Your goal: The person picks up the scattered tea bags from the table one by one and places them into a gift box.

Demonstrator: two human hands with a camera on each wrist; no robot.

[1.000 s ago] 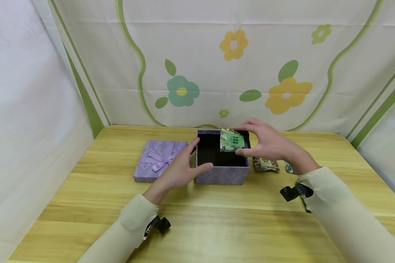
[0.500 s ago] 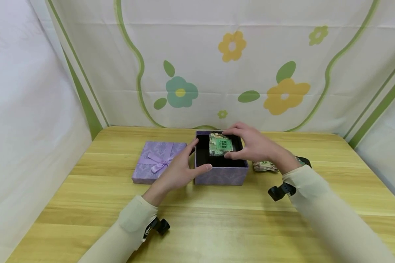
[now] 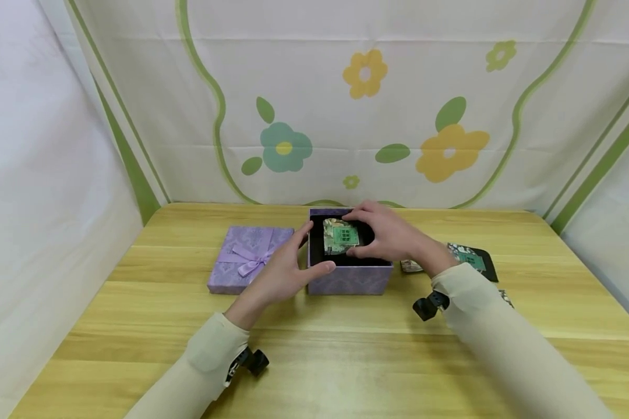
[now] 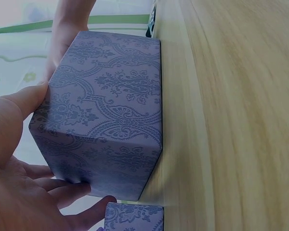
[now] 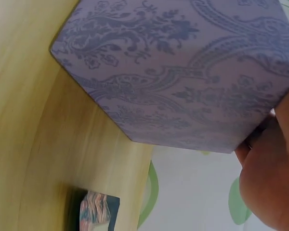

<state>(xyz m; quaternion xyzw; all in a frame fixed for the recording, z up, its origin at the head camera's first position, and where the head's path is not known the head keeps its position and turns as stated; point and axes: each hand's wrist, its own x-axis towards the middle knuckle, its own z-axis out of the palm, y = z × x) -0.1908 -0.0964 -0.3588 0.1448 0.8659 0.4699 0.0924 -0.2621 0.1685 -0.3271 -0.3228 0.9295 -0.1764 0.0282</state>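
A purple patterned gift box (image 3: 350,280) stands uncovered on the table, its black interior showing. My left hand (image 3: 278,276) rests against its left side with fingers extended, the thumb lying at the front rim. In the left wrist view, the fingertips of this hand (image 4: 33,192) touch the box's wall (image 4: 111,91). My right hand (image 3: 390,235) reaches over the box from the right. Between its thumb and fingers it holds a small packet with a green label (image 3: 340,235) in the box opening. The right wrist view shows mostly the box's outer wall (image 5: 183,72); the held packet is hidden there.
Left of the box lies the purple lid with a ribbon bow (image 3: 251,259). To the right, a brown-patterned packet (image 3: 411,266) sits close to the box, partly behind the right wrist. Another green-labelled packet (image 3: 472,261) lies farther right. A patterned curtain (image 3: 346,116) hangs behind the table.
My right hand has carried the packet leftward, from the right part of the box opening to its middle. My left hand stays at the box's left side.
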